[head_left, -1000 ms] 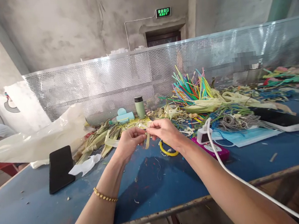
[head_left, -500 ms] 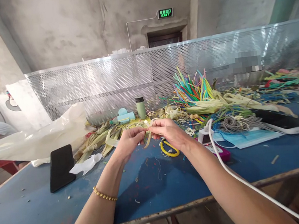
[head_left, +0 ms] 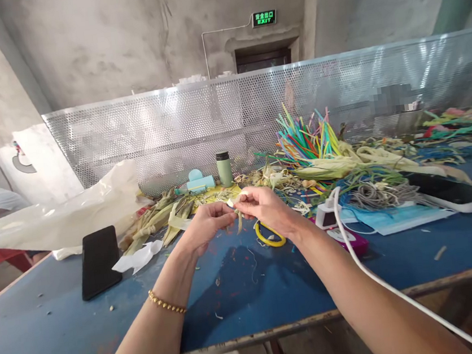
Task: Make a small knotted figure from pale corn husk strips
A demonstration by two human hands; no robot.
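My left hand [head_left: 211, 221] and my right hand [head_left: 262, 205] meet above the middle of the blue table, fingertips nearly touching. Both pinch a pale strip of dried husk [head_left: 239, 222], whose short end hangs down between them. Fingers cover most of the strip, so its full shape is hidden. Just below my right hand a yellow ring [head_left: 271, 242] lies on the table. Behind the hands are a green bottle [head_left: 224, 171] with a black lid and a light blue container [head_left: 201, 184]. More dried husks [head_left: 156, 220] lie to the left of my left hand.
A black phone [head_left: 99, 262] and white paper scrap [head_left: 138, 257] lie left. Right are colourful stems [head_left: 310, 137], tangled cords [head_left: 374, 192], a blue mask [head_left: 402, 218] and a white cable [head_left: 369, 275] crossing my right forearm. A perforated metal screen [head_left: 163, 134] stands behind.
The hanging end of the husk strip looks shorter and lies closer to the fingers. My fingertips have shifted slightly around it. The whole view has moved a little.
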